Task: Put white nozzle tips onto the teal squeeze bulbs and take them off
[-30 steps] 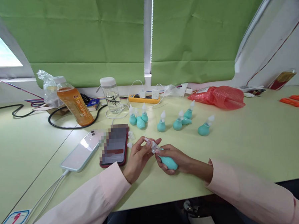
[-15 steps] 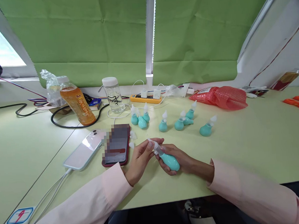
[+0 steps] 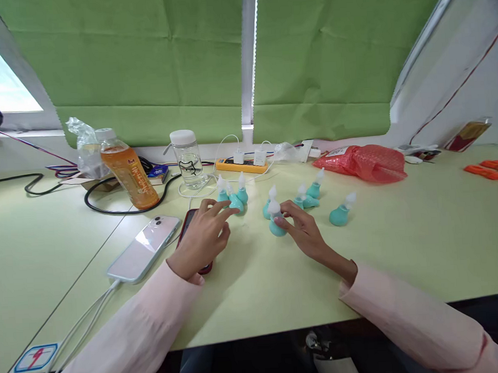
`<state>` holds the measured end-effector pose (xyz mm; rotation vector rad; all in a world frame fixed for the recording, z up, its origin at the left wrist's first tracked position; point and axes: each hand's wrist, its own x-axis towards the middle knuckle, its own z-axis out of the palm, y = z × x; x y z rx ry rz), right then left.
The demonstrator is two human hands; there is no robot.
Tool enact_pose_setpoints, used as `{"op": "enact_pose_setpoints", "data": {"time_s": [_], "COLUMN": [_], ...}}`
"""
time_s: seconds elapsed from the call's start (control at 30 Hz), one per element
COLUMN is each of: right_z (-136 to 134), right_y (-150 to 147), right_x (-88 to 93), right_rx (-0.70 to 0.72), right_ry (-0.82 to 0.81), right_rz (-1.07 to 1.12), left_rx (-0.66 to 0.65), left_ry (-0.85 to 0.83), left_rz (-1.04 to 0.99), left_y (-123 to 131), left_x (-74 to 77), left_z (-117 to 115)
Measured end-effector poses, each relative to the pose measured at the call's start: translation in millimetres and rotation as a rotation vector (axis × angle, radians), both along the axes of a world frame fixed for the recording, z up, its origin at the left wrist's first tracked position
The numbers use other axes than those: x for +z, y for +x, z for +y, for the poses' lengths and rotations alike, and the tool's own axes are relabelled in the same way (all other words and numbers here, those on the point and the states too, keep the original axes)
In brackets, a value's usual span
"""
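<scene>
My right hand [image 3: 305, 231] grips a teal bulb nasal aspirator [image 3: 277, 227] with a clear tip, held upright at the table's middle. Just behind it, partly hidden, is another aspirator [image 3: 267, 209]. My left hand [image 3: 204, 236] reaches over the red-cased phone [image 3: 207, 268], fingers apart and pointing at a cluster of aspirators. Its fingertips are at the middle bulb [image 3: 236, 204]; I cannot tell whether they touch it. Upright aspirators [image 3: 242, 196] stand beside that bulb. More stand to the right, one tilted aspirator [image 3: 339, 215] farthest out.
A white phone [image 3: 146, 247] on a cable lies at left. Behind it stand an orange drink bottle [image 3: 129, 176] and a clear water bottle [image 3: 189, 162]. A yellow power strip [image 3: 227, 165], a red bubble-wrap bag [image 3: 368, 163] and orange-handled items [image 3: 484, 171] line the back and right.
Both hands were together on the aspirator before me. The right hand has carried it forward and upright; the left has let go and moved left and forward over the phone.
</scene>
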<state>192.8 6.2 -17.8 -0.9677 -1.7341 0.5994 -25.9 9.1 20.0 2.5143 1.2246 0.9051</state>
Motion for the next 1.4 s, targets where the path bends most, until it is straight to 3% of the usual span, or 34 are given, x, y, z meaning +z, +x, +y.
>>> {"op": "enact_pose_setpoints", "data": {"time_s": [0.07, 0.17, 0.37, 0.5, 0.57, 0.7, 0.8, 0.87, 0.9, 1.07, 1.23, 1.3, 1.4], "right_z": [3.8, 8.2, 13.8, 13.2, 9.5, -6.6, -17.0, -16.6, -13.6, 16.4, 29.4, 24.4, 13.0], "right_y": [-0.1, 0.2, 3.4, 1.4, -0.3, -6.5, -17.9, -28.9, -34.8, -56.4, -56.8, -52.9, -45.4], "right_x": [-5.3, -10.7, -17.8, -21.1, -19.6, -12.4, -13.8, -20.4, -24.8, -40.9, -38.9, -36.4, -33.1], "right_rx": [-0.096, -0.191, -0.28, -0.336, -0.376, -0.451, -0.176, 0.002, 0.023, -0.034, 0.012, 0.028, 0.059], "right_ry": [0.087, 0.138, 0.147, 0.165, 0.275, 0.728, 0.875, 0.783, 0.701, 0.365, 0.276, 0.275, 0.274], "right_rz": [-0.084, -0.184, -0.249, -0.303, -0.335, -0.39, -0.583, -0.771, -0.842, -1.022, -1.079, -1.081, -1.075], "left_rx": [0.083, 0.13, 0.199, 0.301, 0.304, 0.28, 0.273, 0.268, 0.265, 0.244, 0.244, 0.227, 0.176], "left_ry": [0.071, 0.126, 0.205, 0.214, 0.185, 0.139, 0.166, 0.193, 0.199, 0.162, 0.123, 0.103, 0.013], "left_rz": [0.272, 0.484, 0.653, 0.696, 0.698, 0.688, 0.682, 0.688, 0.694, 0.718, 0.654, 0.553, 0.219], "left_y": [-5.5, -5.6, 1.3, -0.4, -2.5, -4.9, -3.6, -1.6, -0.5, 5.4, 9.6, 11.3, 14.8], "left_x": [0.6, -5.1, -23.1, -21.2, -16.1, -9.0, -13.3, -20.1, -23.9, -38.6, -43.0, -41.5, -35.6], "left_z": [6.8, 12.2, 12.0, 12.0, 13.0, 14.6, 14.5, 13.7, 13.1, 10.0, 11.4, 11.9, 9.9]}}
